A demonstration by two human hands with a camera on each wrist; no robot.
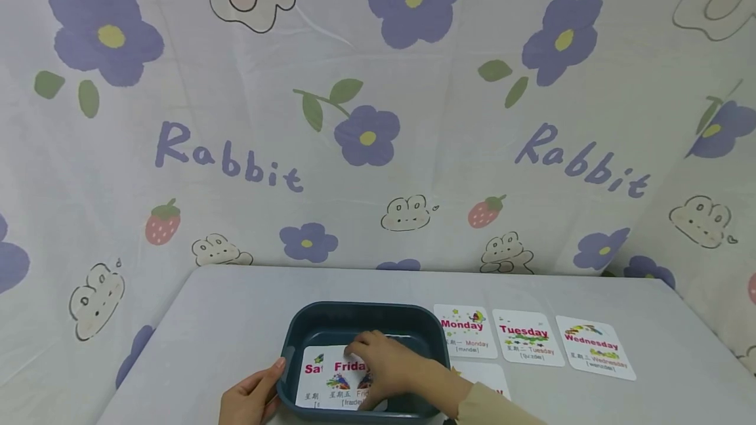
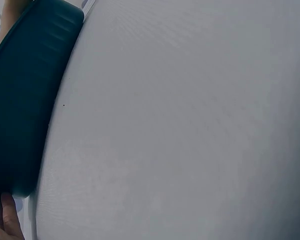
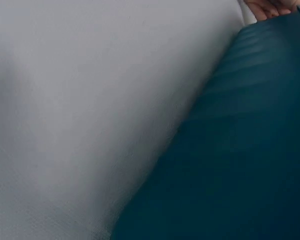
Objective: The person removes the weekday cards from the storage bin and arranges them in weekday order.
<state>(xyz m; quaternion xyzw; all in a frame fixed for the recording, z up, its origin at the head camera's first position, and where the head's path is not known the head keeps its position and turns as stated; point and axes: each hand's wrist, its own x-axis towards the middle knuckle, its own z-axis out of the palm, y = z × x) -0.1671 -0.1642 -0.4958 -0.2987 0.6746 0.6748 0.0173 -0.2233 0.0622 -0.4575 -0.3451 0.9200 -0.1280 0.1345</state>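
Observation:
A dark teal plastic tray (image 1: 366, 307) sits at the front of the table, with word cards inside. My left hand (image 1: 251, 395) grips its left end, the thumb at the rim; the left wrist view shows those fingers (image 2: 10, 217) against the tray's end. My right hand (image 1: 392, 372) reaches into the tray and holds the white "Friday" card (image 1: 341, 367), fingers at its upper edge and thumb at the lower edge. Partly covered by it is another card (image 1: 307, 382) reading "Sa". The right wrist view mostly shows the tray's outer wall (image 3: 240, 130).
Right of the tray lie a "Monday" card (image 1: 463, 333), a "Tuesday" card (image 1: 527, 340) and a "Wednesday" card (image 1: 596, 348) in a row. Below "Monday" another card (image 1: 487, 376) is partly hidden by my right forearm. A patterned cloth (image 1: 366, 71) hangs behind the white table (image 1: 224, 320).

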